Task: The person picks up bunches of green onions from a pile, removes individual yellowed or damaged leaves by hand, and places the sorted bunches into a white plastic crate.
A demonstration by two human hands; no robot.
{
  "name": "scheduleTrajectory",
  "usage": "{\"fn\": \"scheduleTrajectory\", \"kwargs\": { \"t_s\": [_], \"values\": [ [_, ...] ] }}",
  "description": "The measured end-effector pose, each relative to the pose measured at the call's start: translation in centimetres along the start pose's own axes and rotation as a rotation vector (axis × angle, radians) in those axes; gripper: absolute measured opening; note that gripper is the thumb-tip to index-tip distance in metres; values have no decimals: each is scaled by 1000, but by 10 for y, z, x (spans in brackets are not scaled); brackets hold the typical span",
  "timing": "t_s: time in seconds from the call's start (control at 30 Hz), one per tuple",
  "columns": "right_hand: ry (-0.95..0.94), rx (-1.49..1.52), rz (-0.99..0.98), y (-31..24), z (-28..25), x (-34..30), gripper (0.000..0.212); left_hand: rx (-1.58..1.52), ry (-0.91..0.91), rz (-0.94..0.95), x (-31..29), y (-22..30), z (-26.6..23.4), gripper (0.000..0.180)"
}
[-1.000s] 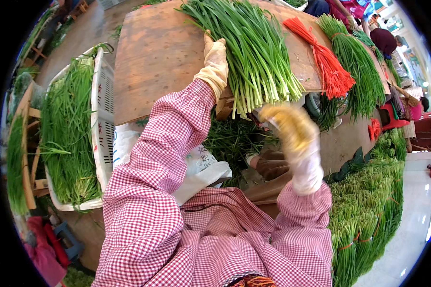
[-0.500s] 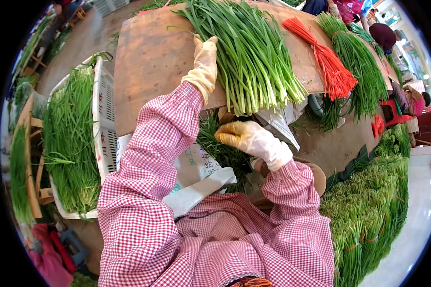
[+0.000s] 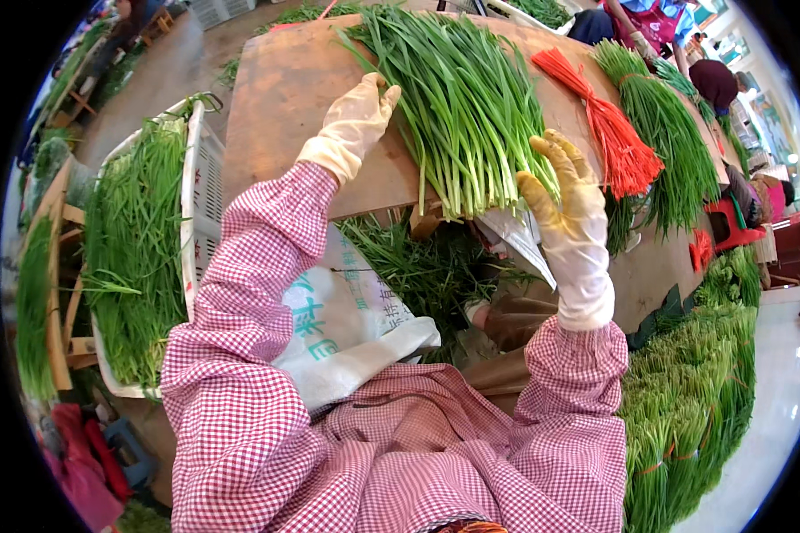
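A loose pile of green garlic chives (image 3: 458, 107) lies on the wooden table (image 3: 280, 124), its pale cut ends hanging over the near edge. My left hand (image 3: 354, 124), in a cream rubber glove, is beside the pile's left side, fingers loosely bent and apart, holding nothing. On the right, my right hand (image 3: 569, 195) wears a similar glove, yellowed at the fingers. Its fingers are spread beside the pale stalk ends, and I cannot tell whether they touch them. A bundle of red ties (image 3: 603, 129) rests right of the pile, next to a tied bunch of chives (image 3: 662, 133).
A white plastic crate (image 3: 189, 191) full of chives stands at the left. Many tied bunches (image 3: 684, 409) are stacked on the right. Loose greens (image 3: 418, 266) and a white printed sack (image 3: 338, 311) lie below the table edge. Another person (image 3: 649, 22) is at the far right.
My right hand has risen and moved right from below the table edge to the stalk ends, its fingers spreading. My left hand has drawn slightly left and down, off the chives.
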State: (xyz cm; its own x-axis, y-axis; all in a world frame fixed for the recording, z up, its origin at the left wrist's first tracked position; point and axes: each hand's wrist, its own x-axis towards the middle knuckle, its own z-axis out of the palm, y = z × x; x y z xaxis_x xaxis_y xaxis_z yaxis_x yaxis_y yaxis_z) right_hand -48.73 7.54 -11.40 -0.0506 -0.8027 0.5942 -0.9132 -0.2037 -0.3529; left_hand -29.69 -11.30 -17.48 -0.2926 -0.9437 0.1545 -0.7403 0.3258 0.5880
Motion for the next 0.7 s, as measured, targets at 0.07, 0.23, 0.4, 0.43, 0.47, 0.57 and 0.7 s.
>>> {"fn": "scheduleTrajectory", "kwargs": {
  "t_s": [0.07, 0.23, 0.4, 0.43, 0.47, 0.57, 0.7],
  "values": [
    [37, -2, -27, 16, 16, -3, 46, -135, 175, 23, -6, -4, 12, 37],
    [-41, -114, -1, 25, 44, 1, 49, -157, 619, 407, -22, -18, 17, 49],
    [-133, -49, 68, 42, 33, -13, 45, -225, 188, 890, -14, 68, 35, 49],
    [-70, -64, 27, 51, 36, -16, 49, -184, 70, 950, -1, 78, 44, 47],
    [-161, -137, 107, 37, 39, -15, 52, -138, 37, 946, 10, 70, 58, 44],
    [-239, -173, 121, 44, 56, -22, 57, -134, -144, 965, 20, 58, 68, 34],
    [-225, -132, 64, 48, 59, -31, 63, -244, -158, 953, 18, 51, 77, 28]
  ]
}}
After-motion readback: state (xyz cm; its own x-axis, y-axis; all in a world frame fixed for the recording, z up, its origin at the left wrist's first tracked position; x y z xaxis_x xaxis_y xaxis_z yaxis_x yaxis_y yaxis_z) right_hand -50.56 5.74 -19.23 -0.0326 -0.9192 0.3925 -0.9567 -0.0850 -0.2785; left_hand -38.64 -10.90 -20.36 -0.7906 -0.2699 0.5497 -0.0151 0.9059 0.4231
